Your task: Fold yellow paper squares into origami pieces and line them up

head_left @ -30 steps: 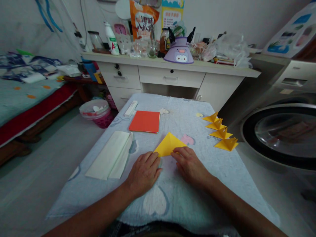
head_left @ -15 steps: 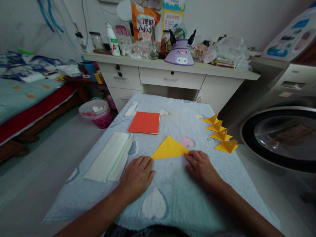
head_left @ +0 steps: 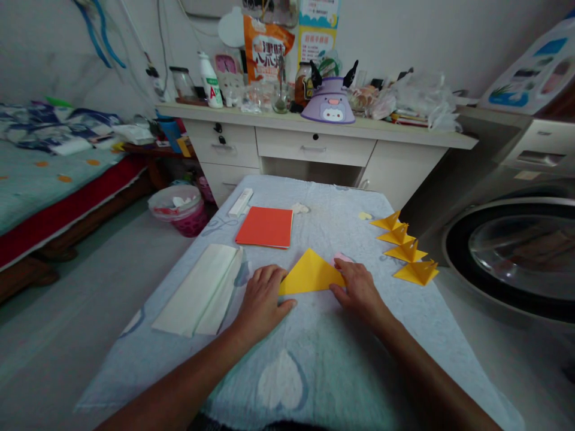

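A yellow sheet of folding paper, folded into a triangle, lies on the cloth-covered table with its peak pointing away from me. At its left corner rests my left hand, fingers stretched out and thumb apart on the cloth just below the paper's near edge. My right hand has the right corner between thumb and fingers, which hide that corner. Several folded yellow paper pieces with raised points stand in a row to the right.
A stack of square paper with a red top sheet lies beyond my left hand. Left of that hand is a folded pale-green sheet. A narrow white box sits near the far left edge. A washing machine stands at right.
Both hands have shifted at the paper's corners: the left thumb has spread away from its fingers, and the right fingers have moved up along the far edge. The view has tilted slightly.
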Demonstrator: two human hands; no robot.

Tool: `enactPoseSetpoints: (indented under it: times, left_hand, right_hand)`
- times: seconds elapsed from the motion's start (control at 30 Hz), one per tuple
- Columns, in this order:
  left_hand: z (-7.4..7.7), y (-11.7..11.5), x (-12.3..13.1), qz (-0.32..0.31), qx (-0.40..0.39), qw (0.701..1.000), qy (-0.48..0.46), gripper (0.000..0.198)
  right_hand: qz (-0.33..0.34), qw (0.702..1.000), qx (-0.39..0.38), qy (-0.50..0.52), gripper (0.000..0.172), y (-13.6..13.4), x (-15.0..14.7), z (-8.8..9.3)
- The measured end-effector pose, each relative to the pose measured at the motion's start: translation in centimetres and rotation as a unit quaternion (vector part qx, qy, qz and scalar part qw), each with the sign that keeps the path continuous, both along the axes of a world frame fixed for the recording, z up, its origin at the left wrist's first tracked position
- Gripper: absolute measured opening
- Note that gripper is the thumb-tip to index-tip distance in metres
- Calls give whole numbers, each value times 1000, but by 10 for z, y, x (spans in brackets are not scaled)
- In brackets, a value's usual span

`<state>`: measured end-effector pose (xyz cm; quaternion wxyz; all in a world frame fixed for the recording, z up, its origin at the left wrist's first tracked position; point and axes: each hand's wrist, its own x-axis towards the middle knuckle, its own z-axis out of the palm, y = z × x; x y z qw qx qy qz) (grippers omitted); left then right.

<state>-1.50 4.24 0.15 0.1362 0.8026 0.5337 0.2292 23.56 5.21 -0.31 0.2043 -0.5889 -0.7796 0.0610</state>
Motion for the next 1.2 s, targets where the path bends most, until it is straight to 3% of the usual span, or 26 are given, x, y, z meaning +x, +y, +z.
enactPoseSetpoints:
  times: [0.13,0.3,0.47,0.53,0.67,0.8,0.97,1.07,1.2]
  left_hand:
    - [-4,1,7,-6,10,998,-62,28]
    - [-5,-5,5,-91,71,985,-125,18]
    - [7,-15,-2,-188,149,966,-94,14]
    - [12,-19,-6,-217,156,961,-67,19]
    - [17,-22,-19,-279,127,952,19,50]
    - [15,-15,-32,-280,155,944,74,62]
    - [13,1,-31,-263,207,935,116,49]
    - [13,10,-23,-257,236,933,84,33]
    - [18,15,-11,-221,216,951,4,21]
  right_hand:
    - [6,999,29,25,49,0,-5,-3]
    - [28,993,113,6,22,-8,-5,10]
    - [82,986,143,34,31,-13,-6,14]
    - [101,980,149,88,30,-13,-6,11]
    - [117,968,118,187,19,-13,-4,8]
    - [105,961,61,248,9,-12,-2,7]
    - [109,953,32,280,9,-9,-2,-3]
    - [131,948,22,290,12,-9,-1,-6]
    - [148,940,5,307,14,-12,1,-1]
